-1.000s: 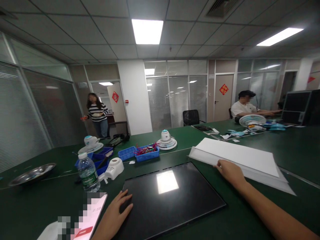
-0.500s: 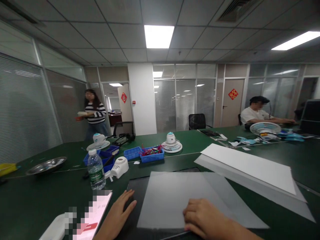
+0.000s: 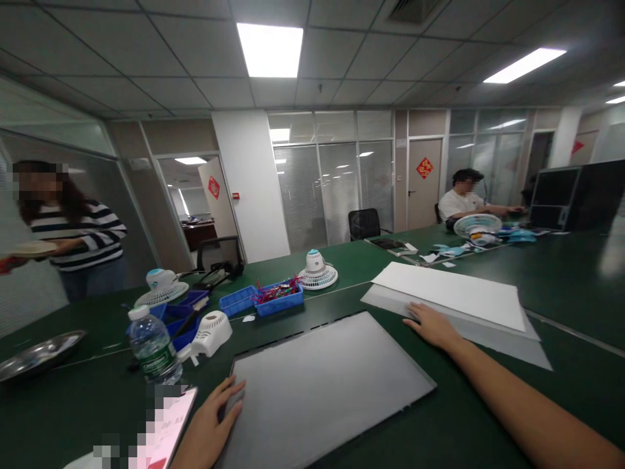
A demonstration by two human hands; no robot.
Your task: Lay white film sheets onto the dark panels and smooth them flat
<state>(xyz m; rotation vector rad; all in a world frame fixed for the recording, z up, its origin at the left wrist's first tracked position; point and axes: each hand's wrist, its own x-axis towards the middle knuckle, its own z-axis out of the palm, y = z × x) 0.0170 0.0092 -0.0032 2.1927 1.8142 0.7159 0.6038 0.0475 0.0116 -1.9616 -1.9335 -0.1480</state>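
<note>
A flat, dark-edged panel (image 3: pixel 322 384) lies on the green table in front of me, a translucent grey sheet covering its face. My left hand (image 3: pixel 212 417) rests at the panel's left edge, fingers spread. To the right lies a stack of sheets, a white sheet (image 3: pixel 454 293) on top of a translucent one (image 3: pixel 508 345). Stretched out over the stack's near left edge, my right hand (image 3: pixel 432 326) has its fingers apart, on or just above the lower sheet; contact is hard to make out.
Left of the panel are a water bottle (image 3: pixel 153 348), a phone (image 3: pixel 168 420) and a white plastic housing (image 3: pixel 212 332). Behind stand blue trays (image 3: pixel 280 303), one holding wires, and white fans (image 3: pixel 317 270). A person in stripes (image 3: pixel 78 234) stands left; another (image 3: pixel 469 198) sits far right.
My right hand has left the panel's near edge and reached right to the stack. The skewed sheet now lies aligned with the panel. My view has turned right; the striped person appears closer.
</note>
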